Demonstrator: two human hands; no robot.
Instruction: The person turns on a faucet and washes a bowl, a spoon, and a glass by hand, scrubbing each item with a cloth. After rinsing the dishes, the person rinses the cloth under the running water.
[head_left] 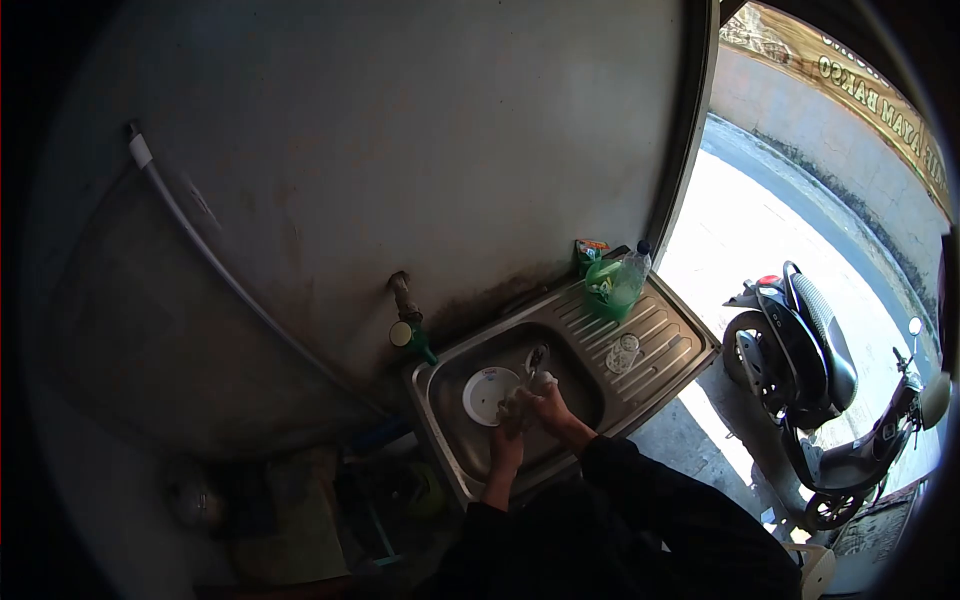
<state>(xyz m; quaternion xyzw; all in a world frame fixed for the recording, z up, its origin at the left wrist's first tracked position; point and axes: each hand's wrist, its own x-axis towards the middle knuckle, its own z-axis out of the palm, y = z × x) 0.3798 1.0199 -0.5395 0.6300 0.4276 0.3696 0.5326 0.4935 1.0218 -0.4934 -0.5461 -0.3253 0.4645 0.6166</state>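
Observation:
Both of my hands are together over the metal sink basin (pixel 450 440). My left hand (pixel 507 450) is closed around a pale, see-through item that looks like a glass (pixel 514 406). My right hand (pixel 553 408) is closed beside it, with a small white thing (pixel 544 380), perhaps a sponge, at its fingers. Just left of the hands a white bowl (pixel 484 393) lies in the basin. Beyond the right hand is a small dish with shiny metal cutlery (pixel 538 358), partly hidden.
A green tap (pixel 414 338) juts from the wall over the basin. On the ridged drainboard (pixel 670 345) stand clear glassware (pixel 622 353), a green plastic container (pixel 607 290) and a plastic bottle (pixel 635 265). A motorbike (pixel 810 370) is parked outside to the right.

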